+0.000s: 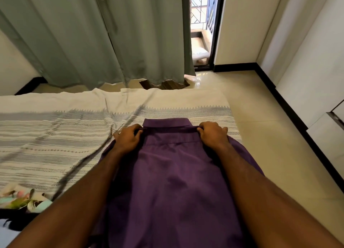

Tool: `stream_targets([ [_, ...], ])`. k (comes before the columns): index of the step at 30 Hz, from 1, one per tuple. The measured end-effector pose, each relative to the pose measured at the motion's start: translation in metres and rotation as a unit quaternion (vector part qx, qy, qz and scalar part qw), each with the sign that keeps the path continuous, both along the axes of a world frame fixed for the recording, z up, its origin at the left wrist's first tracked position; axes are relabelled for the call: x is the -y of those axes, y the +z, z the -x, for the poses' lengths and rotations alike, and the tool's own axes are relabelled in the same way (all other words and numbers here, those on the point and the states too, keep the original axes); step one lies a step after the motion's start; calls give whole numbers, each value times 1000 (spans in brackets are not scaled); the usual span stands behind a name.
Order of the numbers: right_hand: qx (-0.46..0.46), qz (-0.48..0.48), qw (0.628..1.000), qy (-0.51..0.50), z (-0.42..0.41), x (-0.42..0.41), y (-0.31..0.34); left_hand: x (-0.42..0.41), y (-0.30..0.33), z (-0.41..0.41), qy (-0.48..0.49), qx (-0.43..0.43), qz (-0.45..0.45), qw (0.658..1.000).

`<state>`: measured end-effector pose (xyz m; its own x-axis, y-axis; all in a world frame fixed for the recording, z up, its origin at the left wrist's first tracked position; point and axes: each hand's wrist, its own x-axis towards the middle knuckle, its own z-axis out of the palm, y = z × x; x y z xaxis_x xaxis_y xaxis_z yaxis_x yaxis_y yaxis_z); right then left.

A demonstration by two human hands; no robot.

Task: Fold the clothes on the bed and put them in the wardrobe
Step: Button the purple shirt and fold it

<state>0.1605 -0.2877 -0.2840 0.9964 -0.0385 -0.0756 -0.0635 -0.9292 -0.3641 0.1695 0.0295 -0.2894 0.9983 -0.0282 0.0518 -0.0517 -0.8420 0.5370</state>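
A purple collared shirt (173, 177) lies flat on the bed (55, 136), collar pointing away from me, near the bed's right edge. My left hand (128, 137) grips the shirt's left shoulder beside the collar, fingers curled into the fabric. At the opposite shoulder, my right hand (213, 134) pinches the cloth in the same way. Both forearms stretch over the shirt's sides and hide its sleeves. White wardrobe doors (316, 76) stand along the right wall.
The bed has a white cover with grey woven stripes. A floral cloth (22, 201) and a dark garment lie at the lower left. Grey-green curtains (93, 33) hang behind the bed. Tiled floor (260, 117) runs between bed and wardrobe.
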Motion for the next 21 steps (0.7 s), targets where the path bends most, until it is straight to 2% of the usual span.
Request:
stream_targets([
  [3, 85, -64, 994, -10, -12, 9, 9, -1, 16, -21, -21, 14, 146, 989],
  [4, 106, -63, 992, -15, -17, 12, 11, -1, 18, -30, -11, 7, 165, 986],
  [6, 84, -30, 996, -17, -21, 15, 14, 1, 14, -43, 5, -16, 118, 993],
  [9, 51, 12, 998, -28, -13, 19, 4, 12, 3, -35, 37, -19, -31, 999],
  [12, 116, 4, 989, -90, 12, 40, -9, 35, 1, 1, 52, 133, -95, 985],
  [14, 99, -51, 980, -168, 36, 70, -20, 60, -10, 34, -11, 168, -91, 982],
  [16, 54, -90, 967, -233, 59, 98, -34, 82, -27, 63, -83, 83, -110, 987],
  [18, 29, -106, 962, -251, 83, 121, -47, 96, -45, 80, -112, 13, -143, 983],
  [21, 11, -187, 969, -163, 102, 138, -50, 100, -54, 81, -113, -1, -172, 979],
])
